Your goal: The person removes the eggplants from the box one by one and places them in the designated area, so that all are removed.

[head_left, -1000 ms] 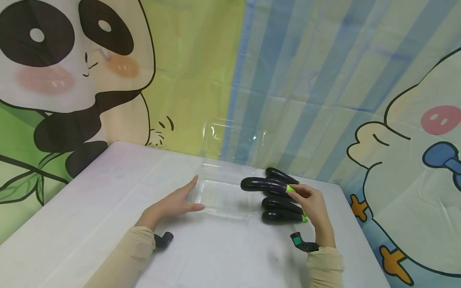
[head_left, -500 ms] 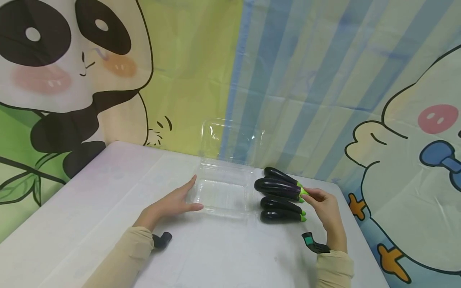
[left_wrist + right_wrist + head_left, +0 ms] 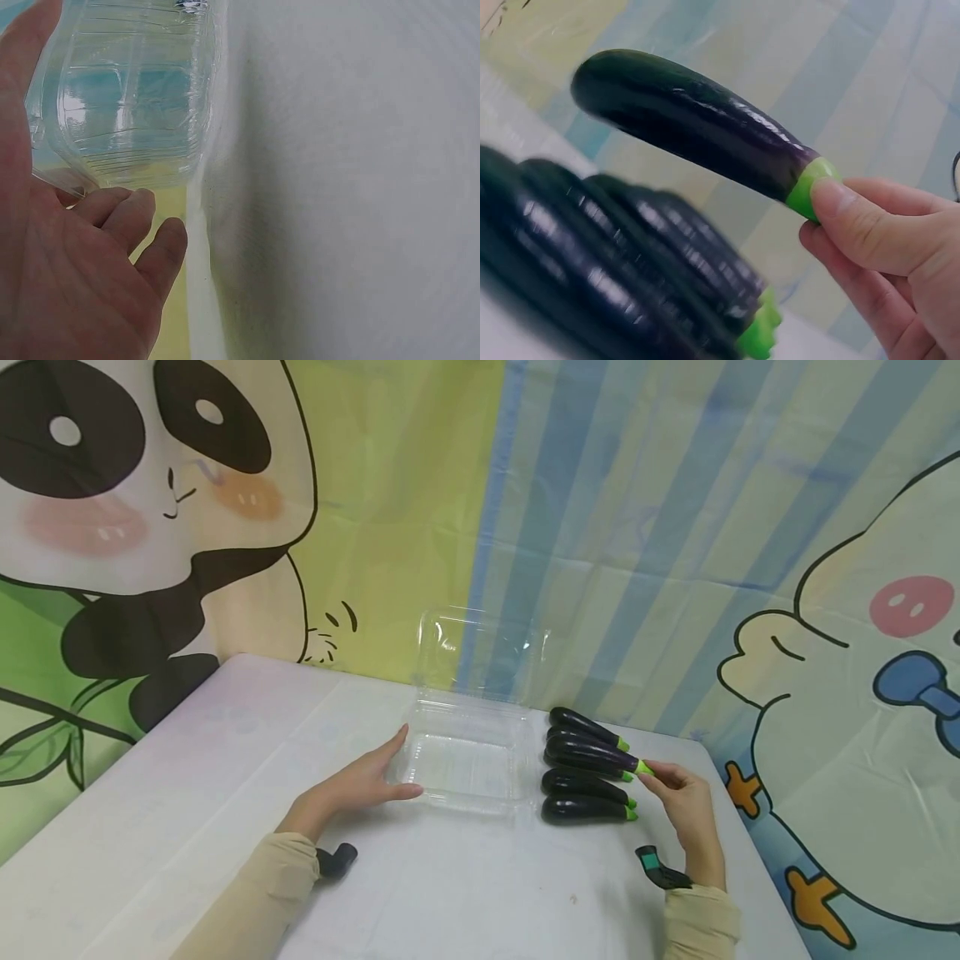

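Pinched at its green cap by my right hand (image 3: 678,797) is a dark purple eggplant (image 3: 690,120). In the right wrist view it tilts in the air above the others, its rounded end pointing left. Several more eggplants (image 3: 581,808) lie in a row on the table, their green ends to the right. Left of them stands a clear plastic container (image 3: 463,768), its lid (image 3: 480,652) raised at the back. My left hand (image 3: 356,789) rests at the container's left side, thumb and fingers spread. In the left wrist view the fingers (image 3: 127,221) touch or nearly touch the container's edge.
A white cloth covers the table (image 3: 420,893). Just behind its far edge hangs a printed curtain (image 3: 600,527) with a panda and a white bird-like figure. Each wrist wears a small black camera mount (image 3: 660,868).
My right hand has moved right with the eggplant, from over the container's right side to above the row of eggplants. The left hand and the container have stayed in place.
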`<state>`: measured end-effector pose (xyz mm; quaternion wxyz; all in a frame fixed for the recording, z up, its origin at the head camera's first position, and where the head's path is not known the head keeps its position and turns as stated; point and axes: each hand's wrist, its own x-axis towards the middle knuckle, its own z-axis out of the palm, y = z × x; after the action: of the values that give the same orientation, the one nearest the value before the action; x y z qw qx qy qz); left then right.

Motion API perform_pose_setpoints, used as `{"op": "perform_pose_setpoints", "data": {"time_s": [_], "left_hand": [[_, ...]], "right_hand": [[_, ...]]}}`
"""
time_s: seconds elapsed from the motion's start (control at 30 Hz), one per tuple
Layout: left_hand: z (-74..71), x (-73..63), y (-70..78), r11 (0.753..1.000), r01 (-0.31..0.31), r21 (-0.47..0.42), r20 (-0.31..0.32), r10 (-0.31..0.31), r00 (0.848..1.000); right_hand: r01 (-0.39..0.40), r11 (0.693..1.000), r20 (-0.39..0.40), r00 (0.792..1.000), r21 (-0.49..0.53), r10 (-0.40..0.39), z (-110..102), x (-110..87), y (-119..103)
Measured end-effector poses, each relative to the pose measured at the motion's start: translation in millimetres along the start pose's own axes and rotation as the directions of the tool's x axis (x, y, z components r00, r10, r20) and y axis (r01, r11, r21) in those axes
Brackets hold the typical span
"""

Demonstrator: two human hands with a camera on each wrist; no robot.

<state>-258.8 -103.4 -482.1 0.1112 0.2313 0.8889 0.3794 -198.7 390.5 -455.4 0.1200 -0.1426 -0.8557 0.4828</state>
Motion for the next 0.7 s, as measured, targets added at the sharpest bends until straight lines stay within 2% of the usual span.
{"op": "perform_pose_setpoints", "data": {"time_s": [0.13, 0.37, 0.53, 0.7], "left_hand": [[0.3, 0.4, -0.2, 1.000, 0.004, -0.004, 0.001, -0.004, 1.000], [0.5, 1.0, -0.3, 1.000, 0.013, 0.001, 0.004, -0.013, 1.000], [0.7, 1.2, -1.6, 1.000, 0.014, 0.010, 0.007, -0.014, 1.000], [0.8, 1.0, -1.3, 1.000, 0.016, 0.006, 0.006, -0.016, 1.000]], "right_hand": [[-0.008, 0.999, -0.010, 1.000, 0.045, 0.008, 9, 4.2, 15], [-0.072, 0.996, -0.006, 0.997, 0.052, 0.072, 14, 4.4, 19], [-0.072, 0.995, -0.010, 0.997, 0.064, 0.072, 16, 6.0, 28], [-0.029, 0.998, -0.037, 0.999, 0.049, 0.031, 20, 8.2, 37]]}}
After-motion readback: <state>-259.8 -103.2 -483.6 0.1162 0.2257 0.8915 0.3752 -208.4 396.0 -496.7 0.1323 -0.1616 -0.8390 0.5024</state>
